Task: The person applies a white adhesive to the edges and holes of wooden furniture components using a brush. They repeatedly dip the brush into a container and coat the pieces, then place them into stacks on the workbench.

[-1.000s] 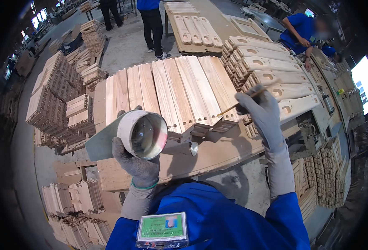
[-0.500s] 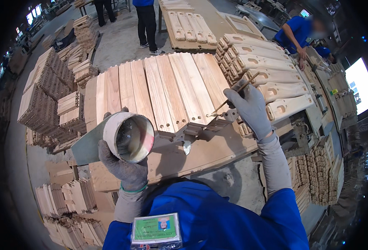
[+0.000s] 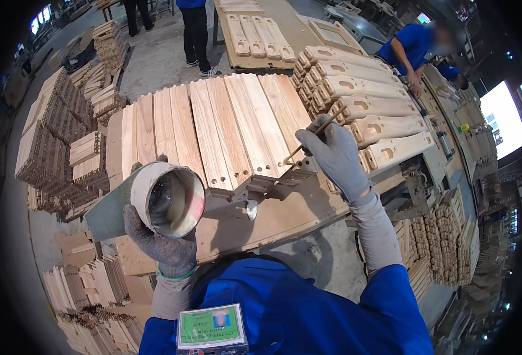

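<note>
My left hand (image 3: 165,251), in a grey glove, is wrapped around a white round pot (image 3: 141,198). The pot tilts toward me and shows a cloudy whitish liquid inside. Pinched in my gloved right hand (image 3: 341,158) is a thin wooden stick (image 3: 335,115). Its lower tip is at the drilled holes near the front end of a board in a row of pale wooden boards (image 3: 213,130). Whether the tip is inside a hole, I cannot tell. A grey-green flat piece (image 3: 108,210) shows behind the pot; what supports it is hidden.
The boards rest on a brown worktable (image 3: 261,228). Shaped slats with oval slots (image 3: 367,106) are stacked at the right. More wood stacks (image 3: 48,130) stand on the left floor. A co-worker in blue (image 3: 412,47) works at the far right; another person (image 3: 194,35) stands beyond the table.
The whole view has shifted, moving the scene slightly left in the picture. My right hand is a touch lower, with the stick tip still by the board's end holes. The left hand's grip is unchanged.
</note>
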Demonstrator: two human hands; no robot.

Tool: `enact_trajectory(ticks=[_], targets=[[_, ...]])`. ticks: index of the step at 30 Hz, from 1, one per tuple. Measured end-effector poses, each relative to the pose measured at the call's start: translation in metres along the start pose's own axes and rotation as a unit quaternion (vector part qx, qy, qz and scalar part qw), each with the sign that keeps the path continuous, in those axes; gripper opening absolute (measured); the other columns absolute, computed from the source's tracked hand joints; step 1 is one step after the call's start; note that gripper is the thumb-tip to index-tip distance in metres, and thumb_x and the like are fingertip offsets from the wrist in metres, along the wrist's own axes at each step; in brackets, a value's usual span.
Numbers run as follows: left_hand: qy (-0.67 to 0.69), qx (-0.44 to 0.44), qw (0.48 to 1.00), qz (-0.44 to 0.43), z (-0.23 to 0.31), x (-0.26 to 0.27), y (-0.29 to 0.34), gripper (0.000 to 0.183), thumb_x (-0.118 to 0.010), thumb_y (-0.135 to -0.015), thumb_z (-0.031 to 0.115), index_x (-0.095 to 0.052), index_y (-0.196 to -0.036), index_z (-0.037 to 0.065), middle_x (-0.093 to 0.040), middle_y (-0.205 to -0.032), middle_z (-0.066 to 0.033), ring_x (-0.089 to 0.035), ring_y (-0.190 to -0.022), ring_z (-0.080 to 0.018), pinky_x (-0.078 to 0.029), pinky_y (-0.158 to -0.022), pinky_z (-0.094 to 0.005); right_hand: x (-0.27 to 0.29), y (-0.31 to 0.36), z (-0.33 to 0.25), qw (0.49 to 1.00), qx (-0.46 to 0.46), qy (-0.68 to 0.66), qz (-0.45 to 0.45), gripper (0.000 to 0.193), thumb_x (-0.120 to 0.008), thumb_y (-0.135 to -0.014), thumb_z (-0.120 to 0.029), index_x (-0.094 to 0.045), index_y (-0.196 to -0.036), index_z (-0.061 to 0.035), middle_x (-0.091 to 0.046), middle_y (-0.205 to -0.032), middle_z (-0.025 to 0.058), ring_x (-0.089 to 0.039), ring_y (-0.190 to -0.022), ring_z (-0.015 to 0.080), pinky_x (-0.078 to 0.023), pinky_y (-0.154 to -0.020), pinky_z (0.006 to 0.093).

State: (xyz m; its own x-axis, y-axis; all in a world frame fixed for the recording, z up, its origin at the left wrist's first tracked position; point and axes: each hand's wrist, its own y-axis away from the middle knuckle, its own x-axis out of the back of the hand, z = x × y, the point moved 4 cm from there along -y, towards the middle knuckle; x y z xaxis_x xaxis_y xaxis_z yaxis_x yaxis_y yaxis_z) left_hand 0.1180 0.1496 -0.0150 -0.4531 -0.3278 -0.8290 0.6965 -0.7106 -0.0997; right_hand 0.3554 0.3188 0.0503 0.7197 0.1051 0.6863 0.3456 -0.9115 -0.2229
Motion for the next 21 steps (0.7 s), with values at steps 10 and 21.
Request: enact_trajectory(ticks=[10, 21], targets=[[0.044, 0.014, 0.997, -0.063, 0.003, -0.01, 0.002, 0.053, -0.025, -0.099, 0.036, -0.033, -0.138, 0.002, -0.041, -0.136, -0.0213, -0.042, -0.125, -0.0354, -0.037, -0.105, -0.0496, -0.011, -0.004, -0.005, 0.999, 0.014, -0.012, -0.047, 0.03, -0.066, -0.081, -0.027, -0.061, -0.08, 0.0032, -0.055, -0.057, 0.0115, -0.053, -0.053, 0.0207, -0.043, -0.053, 0.0333], [0.086, 0.111, 0.987, -0.081, -0.028, -0.04, 0.018, 0.053, -0.047, -0.096, 0.03, -0.031, -0.135, -0.001, -0.043, -0.134, -0.0185, -0.048, -0.12, -0.0287, -0.04, -0.104, -0.0405, 0.03, 0.047, -0.036, 0.932, -0.035, -0.351, 0.077, 0.016, -0.07, -0.079, -0.011, -0.059, -0.085, -0.0009, -0.064, -0.074, 0.0109, -0.061, -0.066, 0.0157, -0.05, -0.056, 0.0272]])
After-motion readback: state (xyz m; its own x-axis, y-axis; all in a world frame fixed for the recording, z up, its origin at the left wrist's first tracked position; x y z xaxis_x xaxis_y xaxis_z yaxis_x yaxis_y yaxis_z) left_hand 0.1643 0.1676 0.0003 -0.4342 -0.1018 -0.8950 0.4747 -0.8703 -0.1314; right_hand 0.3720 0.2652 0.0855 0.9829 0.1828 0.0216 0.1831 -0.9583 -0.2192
